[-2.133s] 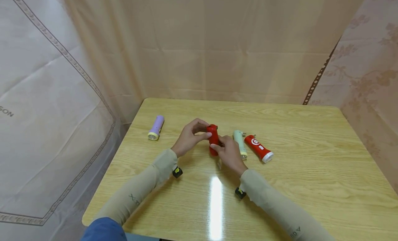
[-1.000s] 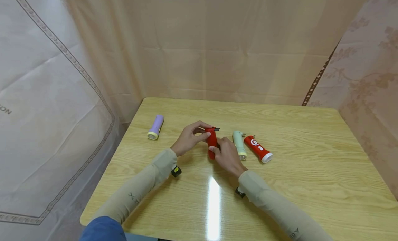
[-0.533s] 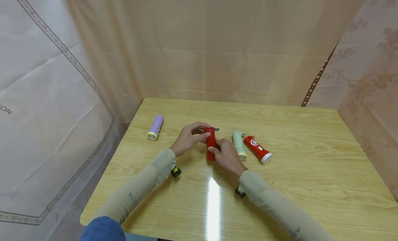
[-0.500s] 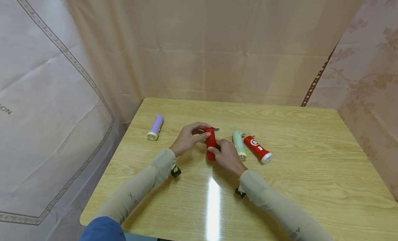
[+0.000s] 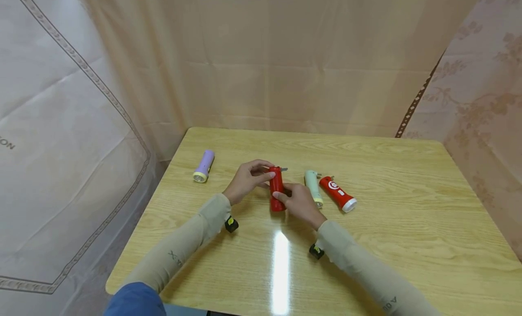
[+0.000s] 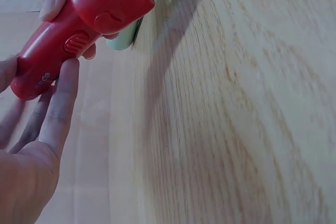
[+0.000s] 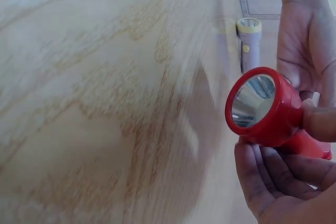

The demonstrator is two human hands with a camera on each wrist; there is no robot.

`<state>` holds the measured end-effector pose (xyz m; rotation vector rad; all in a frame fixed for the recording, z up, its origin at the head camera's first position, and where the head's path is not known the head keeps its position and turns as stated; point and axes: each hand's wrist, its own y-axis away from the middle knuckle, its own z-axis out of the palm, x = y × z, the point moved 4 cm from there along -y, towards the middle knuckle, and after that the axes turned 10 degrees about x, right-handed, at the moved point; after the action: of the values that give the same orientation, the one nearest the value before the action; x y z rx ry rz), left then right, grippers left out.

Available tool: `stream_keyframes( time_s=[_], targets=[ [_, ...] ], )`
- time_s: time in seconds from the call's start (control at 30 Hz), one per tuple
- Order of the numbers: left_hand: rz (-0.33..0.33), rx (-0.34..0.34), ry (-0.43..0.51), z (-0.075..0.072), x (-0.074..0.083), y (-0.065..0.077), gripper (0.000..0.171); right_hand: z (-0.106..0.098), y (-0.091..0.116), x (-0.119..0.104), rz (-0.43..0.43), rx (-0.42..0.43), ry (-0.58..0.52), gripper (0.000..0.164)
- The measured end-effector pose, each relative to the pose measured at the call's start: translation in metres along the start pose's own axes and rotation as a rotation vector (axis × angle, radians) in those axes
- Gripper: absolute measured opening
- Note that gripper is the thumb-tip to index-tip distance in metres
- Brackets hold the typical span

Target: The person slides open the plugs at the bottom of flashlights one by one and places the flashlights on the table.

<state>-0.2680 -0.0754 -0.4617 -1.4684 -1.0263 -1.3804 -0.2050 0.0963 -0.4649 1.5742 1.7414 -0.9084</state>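
Note:
A red flashlight [image 5: 277, 185] is held between both hands over the middle of the table, lens end down toward the front edge. Metal plug prongs [image 5: 284, 169] stick out to the right from its tail. My left hand [image 5: 246, 180] pinches the tail end between thumb and fingers. Lower down, my right hand [image 5: 301, 203] grips the body close to the lamp head, thumb on the near side. In the left wrist view a ribbed red switch [image 6: 76, 41] shows on the body. The right wrist view looks into the unlit reflector [image 7: 254, 101].
Right of my hands, a mint-green flashlight [image 5: 313, 188] and a red flashlight with white lens ring [image 5: 337, 193] lie side by side, prongs out. A purple flashlight [image 5: 205, 165] with yellow rim lies at the left. Curtains [image 5: 293, 80] hang behind the wooden table [image 5: 408, 216].
Two seconds ago no prongs showed on the held flashlight; they have since come into view at its tail. The flashlight has shifted slightly left and toward me. Both hands keep their hold.

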Motion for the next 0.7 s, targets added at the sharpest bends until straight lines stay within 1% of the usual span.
stream_keyframes(
  time_s=[0.07, 0.2, 0.3, 0.4, 0.57, 0.7],
  targets=[
    [-0.030, 0.010, -0.004, 0.000, -0.001, -0.001, 0.040, -0.001, 0.001, 0.001, 0.018, -0.003, -0.003, 0.043],
    [-0.091, 0.028, -0.004, 0.000, -0.004, -0.001, 0.034, 0.000, 0.001, 0.003, 0.052, -0.007, -0.012, 0.048],
    [-0.126, 0.038, 0.000, 0.001, -0.006, -0.001, 0.031, 0.000, 0.000, 0.005, 0.067, -0.001, -0.017, 0.047],
    [-0.150, 0.041, -0.015, 0.001, -0.008, -0.001, 0.034, 0.000, 0.000, 0.006, 0.079, 0.006, -0.020, 0.045],
    [-0.194, 0.030, -0.056, 0.001, -0.011, -0.001, 0.040, -0.001, 0.002, 0.006, 0.106, 0.008, -0.024, 0.045],
    [-0.221, 0.004, -0.073, 0.004, -0.013, -0.001, 0.043, -0.001, 0.001, 0.009, 0.118, 0.008, -0.019, 0.045]
  ],
)
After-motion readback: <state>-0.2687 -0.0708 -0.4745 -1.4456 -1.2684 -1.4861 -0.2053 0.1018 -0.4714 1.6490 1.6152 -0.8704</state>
